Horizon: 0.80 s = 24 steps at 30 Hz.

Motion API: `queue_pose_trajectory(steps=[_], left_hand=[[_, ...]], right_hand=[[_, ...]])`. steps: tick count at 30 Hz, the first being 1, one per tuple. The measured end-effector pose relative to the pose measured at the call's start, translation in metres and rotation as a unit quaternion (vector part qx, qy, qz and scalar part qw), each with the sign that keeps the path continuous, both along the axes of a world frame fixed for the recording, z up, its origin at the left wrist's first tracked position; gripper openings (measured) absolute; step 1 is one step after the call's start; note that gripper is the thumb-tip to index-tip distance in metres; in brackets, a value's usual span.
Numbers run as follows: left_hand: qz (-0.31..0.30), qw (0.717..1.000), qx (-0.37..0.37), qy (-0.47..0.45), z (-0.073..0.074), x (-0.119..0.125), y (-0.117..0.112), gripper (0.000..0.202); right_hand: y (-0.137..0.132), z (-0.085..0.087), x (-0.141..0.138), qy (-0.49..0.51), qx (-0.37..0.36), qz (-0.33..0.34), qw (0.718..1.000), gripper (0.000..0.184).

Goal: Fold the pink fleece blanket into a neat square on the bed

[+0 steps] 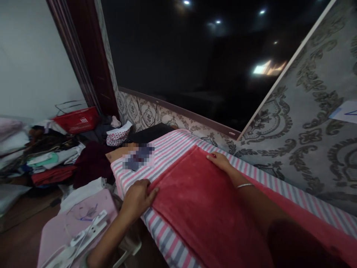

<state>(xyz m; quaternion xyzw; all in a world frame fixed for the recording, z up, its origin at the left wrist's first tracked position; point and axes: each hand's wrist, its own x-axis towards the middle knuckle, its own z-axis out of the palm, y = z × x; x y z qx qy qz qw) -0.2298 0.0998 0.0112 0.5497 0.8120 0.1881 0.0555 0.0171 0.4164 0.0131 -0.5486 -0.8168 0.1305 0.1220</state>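
Observation:
A red fleecy cloth (200, 201) lies spread over a pink, grey and white striped board cover (167, 149). My left hand (138, 195) grips the cloth's near corner, fingers curled and pinched on its edge. My right hand (220, 160) rests on the cloth's far corner by the wall, fingers pressed down on the fabric. A thin bangle (244, 185) sits on my right wrist.
A pile of folded clothes (47, 160) and a red basket (76, 120) lie at the left. A pink surface with a white power strip (83, 234) stands below left. A patterned wall (306, 123) and dark window (195, 56) run behind the board. A blurred patch (138, 156) lies near the board's end.

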Motion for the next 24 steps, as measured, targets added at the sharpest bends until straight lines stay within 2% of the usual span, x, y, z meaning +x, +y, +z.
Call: queue_pose_trajectory(steps=[5,9,12,15,17,20,24], left_hand=[[0.026,0.998,0.001,-0.052,-0.006,0.011,0.006,0.008],[0.042,0.995,0.019,-0.088,-0.006,0.007,0.006,0.011],[0.077,0.992,0.072,-0.064,0.008,-0.010,0.008,0.010],[0.135,0.985,0.107,-0.015,0.033,-0.033,0.017,0.011],[0.153,0.982,0.109,0.013,0.046,-0.044,0.028,0.016],[0.144,0.986,0.071,0.034,0.047,-0.048,0.043,0.022],[0.128,0.991,0.023,0.040,0.019,-0.041,0.049,0.032]], right_hand=[[0.003,0.004,-0.001,0.023,-0.022,0.023,0.999,0.021],[0.004,0.005,-0.001,0.045,0.011,0.003,0.999,0.017],[0.014,0.019,-0.006,0.076,0.085,-0.028,0.993,0.025],[0.030,0.041,-0.019,0.142,0.179,-0.035,0.973,0.028],[0.037,0.049,-0.032,0.163,0.199,-0.034,0.966,0.030],[0.036,0.036,-0.050,0.098,0.144,-0.041,0.984,0.030],[0.026,-0.005,-0.058,0.027,0.075,-0.025,0.997,0.030]])
